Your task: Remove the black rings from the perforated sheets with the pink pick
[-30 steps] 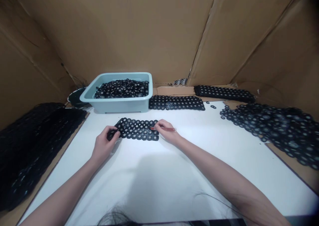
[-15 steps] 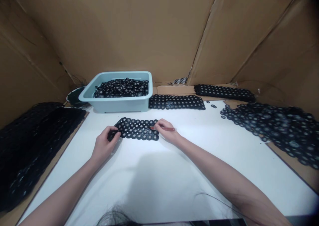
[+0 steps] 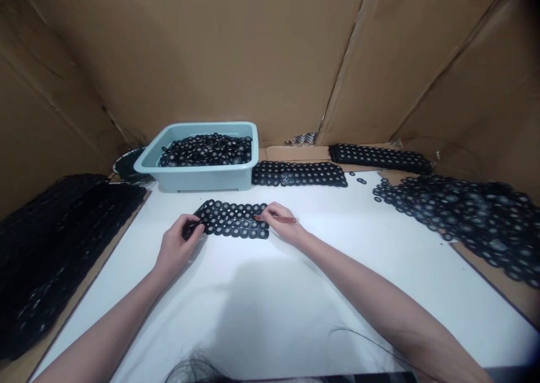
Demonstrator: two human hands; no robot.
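Observation:
A black sheet of joined rings with pale centres point(image 3: 234, 224) lies on the white table in front of me. At its left end, which curls up, my left hand point(image 3: 180, 238) pinches the edge between thumb and fingers. My right hand point(image 3: 280, 221) is closed around a slim reddish-brown tool point(image 3: 287, 220) at the sheet's right end. The tool's tip rests at the rings near that end; its exact kind is unclear. My fingers hide part of the sheet's right edge.
Behind the sheet stands a light blue basin point(image 3: 206, 178) full of loose black rings. Two black ring sheets point(image 3: 301, 174) point(image 3: 379, 157) lie at the back right. Ring pieces are heaped at right point(image 3: 472, 220), and a dark pile point(image 3: 50, 248) lies at left. Cardboard walls point(image 3: 219, 51) enclose the table.

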